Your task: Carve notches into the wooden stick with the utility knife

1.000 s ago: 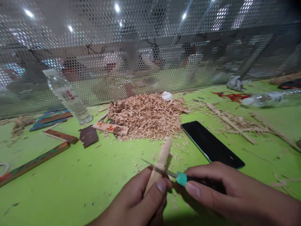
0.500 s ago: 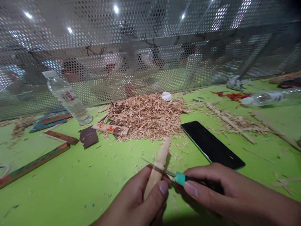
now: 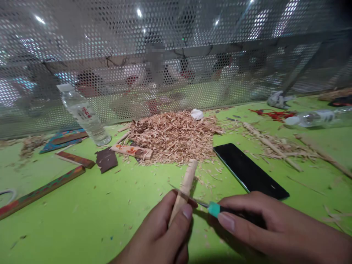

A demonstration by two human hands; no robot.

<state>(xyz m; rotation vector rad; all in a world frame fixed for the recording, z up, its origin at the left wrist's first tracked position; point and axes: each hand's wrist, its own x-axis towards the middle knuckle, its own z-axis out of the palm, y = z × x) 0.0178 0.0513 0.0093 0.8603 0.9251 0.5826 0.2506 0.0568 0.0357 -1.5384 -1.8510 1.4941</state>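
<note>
A pale carved wooden stick (image 3: 189, 176) with notches near its top end leans up and away from me, its lower part gripped in my left hand (image 3: 167, 227). My right hand (image 3: 255, 220) is wrapped round the dark handle of a carving knife (image 3: 213, 209) that has a teal collar. The thin blade lies across the stick just above my left thumb, its tip pointing left. Beyond the stick is a large heap of wood shavings (image 3: 173, 137). A black phone (image 3: 250, 170) lies just past my right hand.
A water bottle (image 3: 86, 117) stands tilted-looking at left, near painted wood strips (image 3: 44, 190) and brown sandpaper (image 3: 106, 160). At right are a lying bottle (image 3: 316, 118), red string (image 3: 275, 115) and long sticks (image 3: 269, 145). A perforated metal screen (image 3: 123, 84) rises behind.
The view has shifted slightly, so the table objects appear a little further right. The stick has turned slightly in my left hand, and the blade still crosses it.
</note>
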